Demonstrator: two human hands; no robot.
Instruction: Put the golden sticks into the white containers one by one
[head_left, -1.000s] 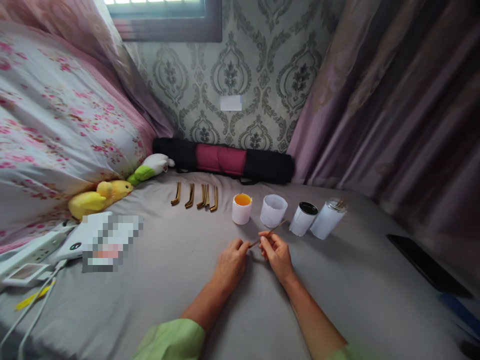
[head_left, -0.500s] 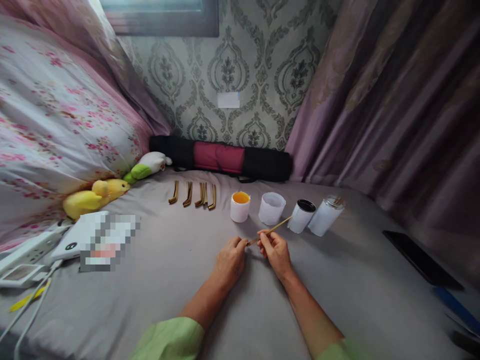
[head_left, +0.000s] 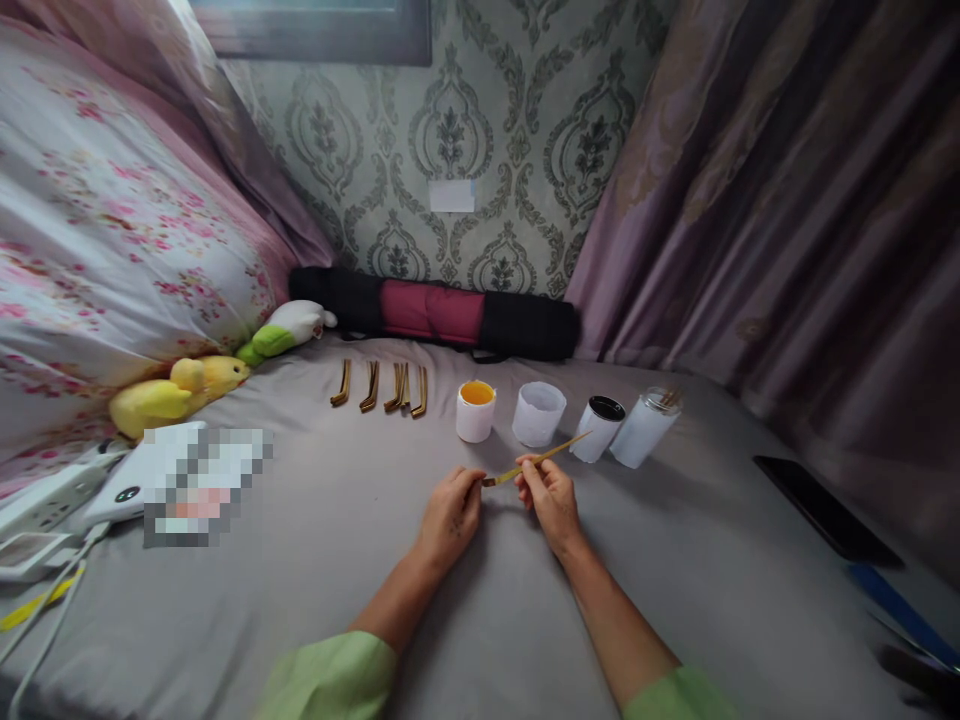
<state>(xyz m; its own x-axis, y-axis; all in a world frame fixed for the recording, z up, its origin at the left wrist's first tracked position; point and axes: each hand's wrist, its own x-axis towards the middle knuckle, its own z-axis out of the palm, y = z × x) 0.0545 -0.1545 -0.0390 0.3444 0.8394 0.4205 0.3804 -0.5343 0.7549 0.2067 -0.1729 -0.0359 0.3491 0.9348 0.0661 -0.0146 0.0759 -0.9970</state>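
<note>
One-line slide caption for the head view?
The right hand holds a slender stick, one end at the left hand, near four pale containers.

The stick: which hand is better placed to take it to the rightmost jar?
Right, most likely: the right hand grips the stick near its middle and is closer to the jar, while the left hand is at the stick's end, farther off.

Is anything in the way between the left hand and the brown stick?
Nothing I can see. The left hand is right at one end of the brown stick; the right hand holds it farther along.
</note>
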